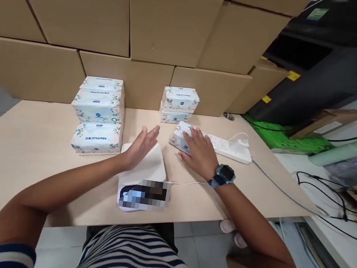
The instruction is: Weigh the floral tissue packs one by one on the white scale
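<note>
My right hand (pixel 198 151) lies palm down on a tissue pack (pixel 180 135) that rests on the table just right of a white scale (pixel 146 171); its fingers curl over the pack. My left hand (pixel 140 146) hovers over the scale's platform, fingers stretched out, holding nothing. A watch sits on my right wrist. Left of the scale stand three stacked tissue packs (pixel 98 113). Two more stacked packs (pixel 179 103) stand behind the one under my right hand.
A white power strip (pixel 230 148) with a plug and cable lies right of my right hand. Cardboard boxes (pixel 168 25) wall off the back of the wooden table (pixel 29 143). A dark machine, green mat and cables crowd the right side.
</note>
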Available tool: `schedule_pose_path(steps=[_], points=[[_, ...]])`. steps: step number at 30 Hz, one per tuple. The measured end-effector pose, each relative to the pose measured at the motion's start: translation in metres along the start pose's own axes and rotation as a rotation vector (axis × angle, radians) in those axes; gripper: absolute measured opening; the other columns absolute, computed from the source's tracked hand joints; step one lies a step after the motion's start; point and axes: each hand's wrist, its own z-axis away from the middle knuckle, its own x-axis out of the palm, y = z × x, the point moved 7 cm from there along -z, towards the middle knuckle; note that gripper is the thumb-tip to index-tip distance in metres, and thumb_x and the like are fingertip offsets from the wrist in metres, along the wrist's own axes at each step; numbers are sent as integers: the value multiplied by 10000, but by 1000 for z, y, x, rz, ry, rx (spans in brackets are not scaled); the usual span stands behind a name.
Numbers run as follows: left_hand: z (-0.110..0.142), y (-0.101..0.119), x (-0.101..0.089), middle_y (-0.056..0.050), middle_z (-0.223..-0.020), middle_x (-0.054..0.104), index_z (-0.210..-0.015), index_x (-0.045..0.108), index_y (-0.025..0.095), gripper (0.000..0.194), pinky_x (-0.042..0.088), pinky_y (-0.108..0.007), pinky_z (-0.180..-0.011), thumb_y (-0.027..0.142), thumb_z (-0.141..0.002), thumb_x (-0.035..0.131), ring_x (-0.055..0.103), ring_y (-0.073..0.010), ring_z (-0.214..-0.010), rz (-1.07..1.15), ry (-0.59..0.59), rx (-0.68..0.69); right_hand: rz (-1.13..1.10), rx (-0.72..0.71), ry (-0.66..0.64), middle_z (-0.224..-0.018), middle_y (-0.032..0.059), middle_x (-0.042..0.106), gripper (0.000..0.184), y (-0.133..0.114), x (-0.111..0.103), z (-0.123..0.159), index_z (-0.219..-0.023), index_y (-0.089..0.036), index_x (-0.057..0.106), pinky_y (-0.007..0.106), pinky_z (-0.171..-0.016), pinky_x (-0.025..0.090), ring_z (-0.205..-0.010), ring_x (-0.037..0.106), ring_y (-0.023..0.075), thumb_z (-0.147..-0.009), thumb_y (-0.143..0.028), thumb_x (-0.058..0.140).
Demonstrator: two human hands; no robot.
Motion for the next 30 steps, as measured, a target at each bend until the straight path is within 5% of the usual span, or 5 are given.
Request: schedule_pose_path(steps=[6,10,16,20,30], points=[[87,35,-47,-63,-1897,42,-1793,12,330,883,161,-545,-1453,795,-1062,182,85,-317,-1775,-933,118,670,-7,-4,-117,-1738,285,445,637,9,17,-53,-1568,-42,533,694,-1330,380,-1642,435,435,-935,-111,560],[125,30,-90,-143,-1862,238,-1796,124,238,834,240,-487,-1428,670,-1114,328,198,-320,-1757,-1386,324,882,-70,-90,-124,-1711,219,516,629,19,22,-70,-1503,-94,602,621,-1362,394,-1643,458,361,-882,-23,539],[142,20,-146,-174,-1754,483,-1734,374,220,678,42,-538,-1441,546,-1147,279,348,-331,-1712,-1382,669,705,-165,-159,-117,-1677,136,586,559,31,25,-82,-1435,-148,630,534,-1400,365,-1628,490,265,-892,-54,539],[145,22,-156,-141,-1681,586,-1563,617,257,614,-39,-601,-1432,579,-1104,366,398,-368,-1680,-1246,771,582,-209,-178,-99,-1677,124,587,524,31,31,-89,-1424,-172,635,563,-1404,348,-1628,489,265,-911,-104,550],[152,39,-167,-90,-1100,875,-940,816,302,411,239,-640,-1367,511,-1064,484,800,-349,-1152,-1146,880,366,-248,-149,-42,-1655,149,606,468,17,31,-91,-1414,-157,656,594,-1390,359,-1607,521,292,-958,-233,586]])
